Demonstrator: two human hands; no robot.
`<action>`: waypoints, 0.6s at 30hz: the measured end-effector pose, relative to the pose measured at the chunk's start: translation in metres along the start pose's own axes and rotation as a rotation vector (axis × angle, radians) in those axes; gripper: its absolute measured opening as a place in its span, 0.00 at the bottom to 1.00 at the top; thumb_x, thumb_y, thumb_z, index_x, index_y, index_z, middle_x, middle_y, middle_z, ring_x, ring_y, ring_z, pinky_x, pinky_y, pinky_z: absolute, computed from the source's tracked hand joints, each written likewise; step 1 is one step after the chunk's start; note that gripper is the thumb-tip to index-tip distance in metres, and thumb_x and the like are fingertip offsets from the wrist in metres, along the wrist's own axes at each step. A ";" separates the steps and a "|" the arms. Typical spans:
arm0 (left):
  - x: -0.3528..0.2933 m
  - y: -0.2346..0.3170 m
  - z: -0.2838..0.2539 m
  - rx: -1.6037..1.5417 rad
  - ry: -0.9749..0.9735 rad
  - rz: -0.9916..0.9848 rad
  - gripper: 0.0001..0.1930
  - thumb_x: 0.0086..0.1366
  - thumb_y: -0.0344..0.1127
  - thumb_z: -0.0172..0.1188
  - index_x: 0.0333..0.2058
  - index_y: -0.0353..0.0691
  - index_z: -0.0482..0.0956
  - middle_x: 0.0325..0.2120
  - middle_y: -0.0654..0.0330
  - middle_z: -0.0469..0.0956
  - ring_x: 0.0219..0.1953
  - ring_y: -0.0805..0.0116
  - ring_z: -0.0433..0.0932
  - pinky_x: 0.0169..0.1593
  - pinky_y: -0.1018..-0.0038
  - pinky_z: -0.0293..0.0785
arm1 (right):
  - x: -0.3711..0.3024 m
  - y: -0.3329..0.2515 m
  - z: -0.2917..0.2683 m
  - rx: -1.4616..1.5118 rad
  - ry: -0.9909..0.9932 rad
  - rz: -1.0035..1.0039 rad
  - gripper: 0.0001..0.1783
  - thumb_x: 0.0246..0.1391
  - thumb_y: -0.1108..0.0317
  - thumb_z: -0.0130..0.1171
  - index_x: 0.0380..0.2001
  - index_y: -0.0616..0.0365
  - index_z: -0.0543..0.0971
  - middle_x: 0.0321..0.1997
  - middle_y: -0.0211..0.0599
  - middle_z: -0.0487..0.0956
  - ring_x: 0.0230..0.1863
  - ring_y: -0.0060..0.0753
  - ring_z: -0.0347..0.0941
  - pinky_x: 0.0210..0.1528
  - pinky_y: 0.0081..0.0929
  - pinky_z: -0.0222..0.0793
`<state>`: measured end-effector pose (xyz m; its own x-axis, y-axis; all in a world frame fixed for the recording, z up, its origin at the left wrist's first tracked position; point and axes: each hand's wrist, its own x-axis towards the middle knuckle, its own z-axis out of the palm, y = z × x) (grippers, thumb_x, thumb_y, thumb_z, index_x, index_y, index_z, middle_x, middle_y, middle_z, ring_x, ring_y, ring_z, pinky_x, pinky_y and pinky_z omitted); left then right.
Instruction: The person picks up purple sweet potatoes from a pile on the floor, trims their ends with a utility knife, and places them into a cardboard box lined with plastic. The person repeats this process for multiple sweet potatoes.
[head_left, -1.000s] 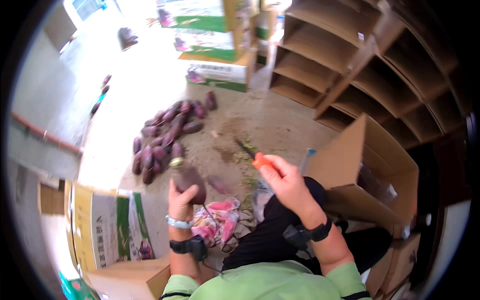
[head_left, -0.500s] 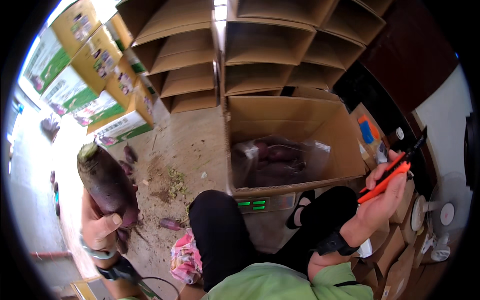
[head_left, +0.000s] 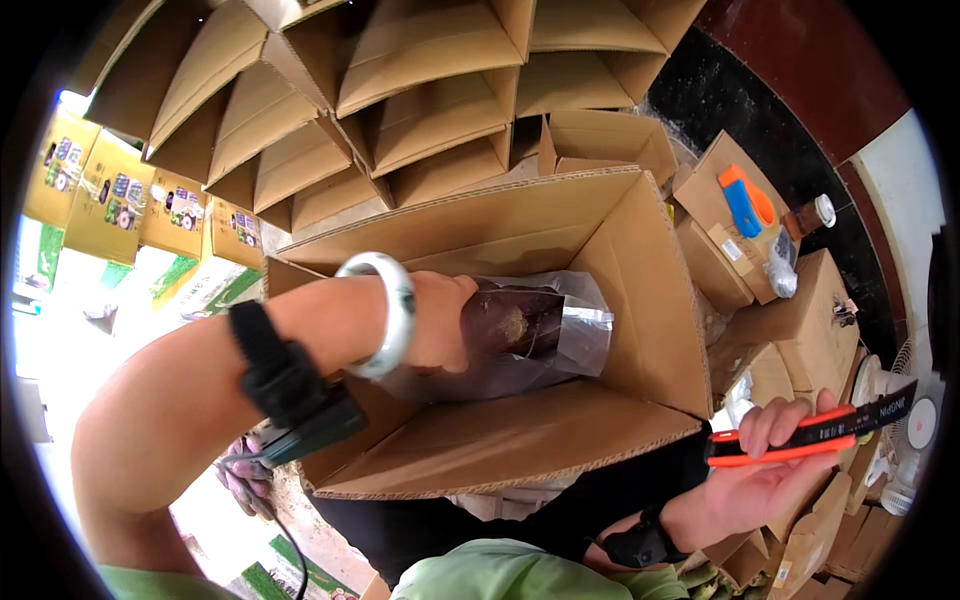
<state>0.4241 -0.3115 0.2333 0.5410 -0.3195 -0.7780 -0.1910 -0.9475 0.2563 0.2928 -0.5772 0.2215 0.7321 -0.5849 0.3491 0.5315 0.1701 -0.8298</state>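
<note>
My left hand (head_left: 437,320) reaches down into the large cardboard box (head_left: 500,450). Its fingers are closed round one end of a dark purple root vegetable (head_left: 505,325), which has a pale brownish spot on it. Clear plastic film (head_left: 585,345) lies around the root inside the box. The far side of my fingers is hidden, and so is most of what lies beneath the root. Over to the right, outside the box, my right hand (head_left: 765,455) grips a knife (head_left: 810,435) by its orange and black handle. Its dark flat blade points right.
Stacked open cardboard boxes (head_left: 420,75) rise beyond the box. Yellow printed cartons (head_left: 110,205) stand at the left. At the right, an orange and blue tape dispenser (head_left: 745,200) lies on cardboard beside a brown jar (head_left: 808,217). Purple roots (head_left: 245,475) lie low at the left.
My left hand has carried the root from the left into the box. My right hand still holds the knife, now turned flatter. The view has shifted, and the box appears closer.
</note>
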 end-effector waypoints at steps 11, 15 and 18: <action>0.129 0.019 0.057 -0.093 -0.066 0.026 0.36 0.42 0.42 0.66 0.52 0.36 0.66 0.47 0.44 0.70 0.50 0.49 0.70 0.51 0.65 0.68 | 0.011 0.008 -0.022 0.120 -0.115 0.083 0.29 0.63 0.50 0.36 0.55 0.66 0.57 0.24 0.32 0.62 0.20 0.19 0.52 0.20 0.14 0.50; 0.153 0.003 0.098 -0.369 0.218 0.401 0.39 0.43 0.46 0.67 0.54 0.40 0.64 0.49 0.44 0.68 0.52 0.49 0.68 0.54 0.63 0.65 | 0.011 0.009 -0.026 0.123 -0.130 0.100 0.29 0.63 0.50 0.36 0.55 0.66 0.58 0.24 0.33 0.62 0.20 0.19 0.53 0.21 0.15 0.51; 0.136 -0.003 0.091 -0.092 0.077 0.218 0.42 0.44 0.48 0.66 0.57 0.39 0.60 0.50 0.42 0.66 0.53 0.48 0.66 0.57 0.63 0.61 | 0.011 0.009 -0.022 0.046 -0.013 0.096 0.29 0.62 0.48 0.35 0.53 0.63 0.61 0.23 0.32 0.66 0.18 0.17 0.57 0.18 0.12 0.53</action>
<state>0.4242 -0.3514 0.0744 0.5566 -0.5134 -0.6532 -0.2370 -0.8517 0.4674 0.2963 -0.5993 0.2080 0.7858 -0.5539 0.2750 0.4777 0.2611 -0.8388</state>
